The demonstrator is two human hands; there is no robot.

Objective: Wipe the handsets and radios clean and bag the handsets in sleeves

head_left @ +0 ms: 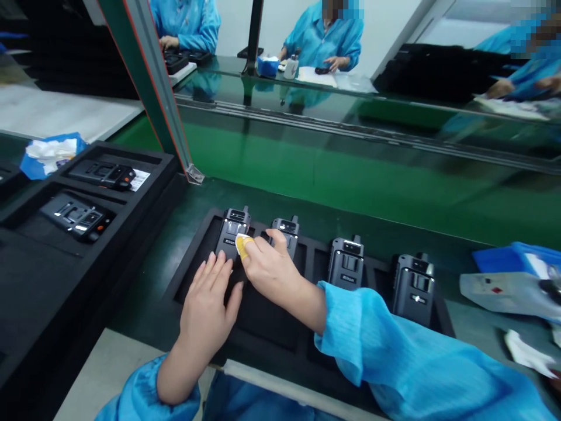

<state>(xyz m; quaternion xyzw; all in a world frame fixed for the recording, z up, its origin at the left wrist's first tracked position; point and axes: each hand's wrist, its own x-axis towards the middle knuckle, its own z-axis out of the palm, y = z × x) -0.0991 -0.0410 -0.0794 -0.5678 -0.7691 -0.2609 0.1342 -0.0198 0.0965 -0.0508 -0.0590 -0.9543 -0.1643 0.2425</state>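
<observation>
Four black handheld radios with stubby antennas lie in a black foam tray (272,324); more exactly, several in a row. On the leftmost radio (229,229), my left hand (205,301) rests nearly flat across the lower end, fingers stretched out. My right hand (274,266) pinches a small yellow-and-white cloth (242,245) against that radio's right side, next to its lettering. Partly behind my right hand is a second radio (287,227). Further right lie a third radio (347,263) and a fourth radio (415,286), the latter near my right sleeve.
On the left, a raised black foam tray (149,175) holds two radios face down. Behind it stands a blue box (33,166) of white wipes. A translucent bottle (504,292) lies at right, near a crumpled wipe (528,354). A metal post (162,88) rises ahead; co-workers sit beyond the partition.
</observation>
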